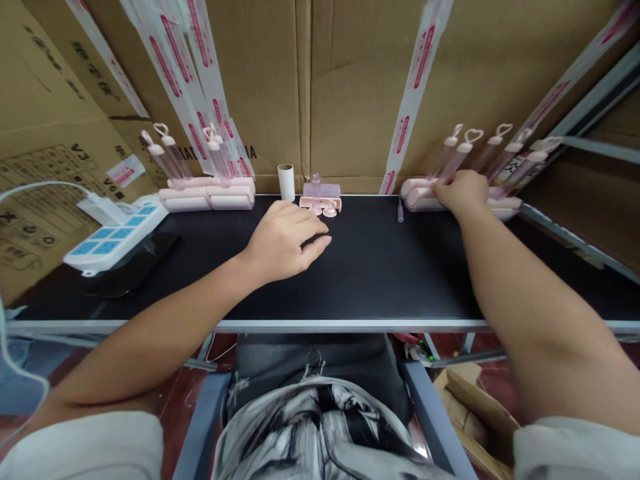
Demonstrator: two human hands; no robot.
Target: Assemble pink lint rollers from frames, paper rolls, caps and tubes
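My left hand (286,241) hovers palm down over the black table, thumb and forefinger apart, holding nothing. Just beyond it sits a small open pink case (321,201) with a clear purple piece (315,190) and a pink round part (330,209) at it. At the back right, my right hand (465,190) reaches down with bent fingers onto a row of pink rounded holders (425,200). Its fingertips are hidden, so what they grip cannot be seen. Beside them stands a clear pink tube with a heart-shaped loop cap (456,160).
More capped tubes (220,160) stand in pink holders (230,195) at the back left. A white cardboard roll (287,183), a small purple piece (400,212), a power strip (115,233) and a black phone (133,267) lie about. Cardboard (350,80) walls the back.
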